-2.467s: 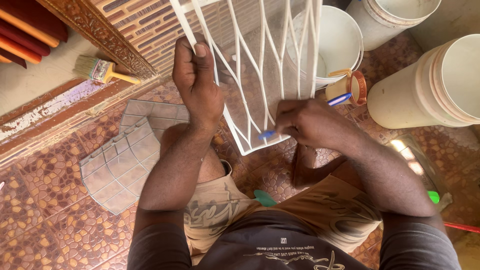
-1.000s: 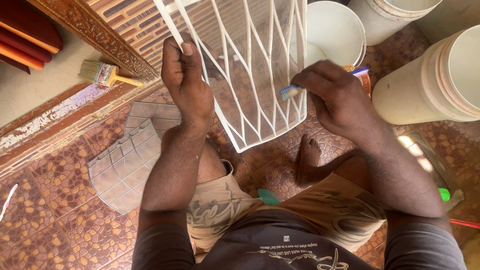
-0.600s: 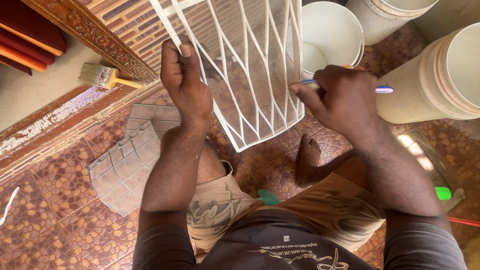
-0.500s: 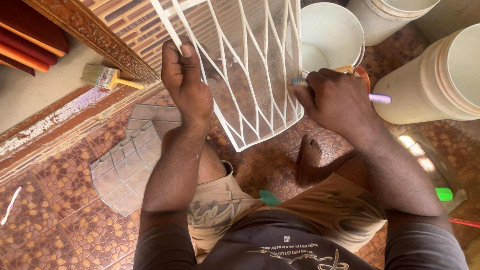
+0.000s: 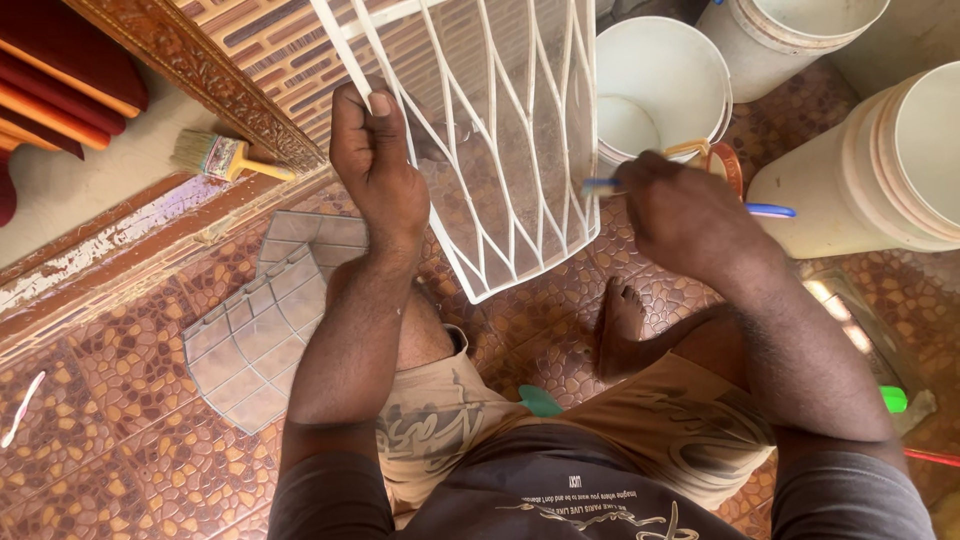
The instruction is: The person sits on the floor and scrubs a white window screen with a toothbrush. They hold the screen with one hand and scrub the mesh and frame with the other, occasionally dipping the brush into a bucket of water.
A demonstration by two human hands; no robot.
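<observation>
Left hand point(image 5: 378, 170) clamped around the left edge bar of a white grille point(image 5: 500, 150), thumb up along the bar, holding it tilted above the tiled floor point(image 5: 100, 400). Lower corner of the grille hanging above the knees, upper part running out of the top of the view. Right hand point(image 5: 690, 215) closed on a blue toothbrush point(image 5: 770, 210), handle sticking out to the right, head end touching the grille's right edge. Just beyond the right hand, a white bucket point(image 5: 660, 80) with an orange cup point(image 5: 720, 160) at its near rim. Farther right, a large cream bucket point(image 5: 880, 170) lying on its side; another white bucket point(image 5: 790, 40) at the far edge. On the left, a paintbrush point(image 5: 215, 155) resting on a pale ledge beside a carved wooden frame point(image 5: 190, 60). On the floor near the left knee, a second, clear grid piece point(image 5: 270, 320) lying flat. Bare foot point(image 5: 620, 320) resting on the tiles below the grille.
</observation>
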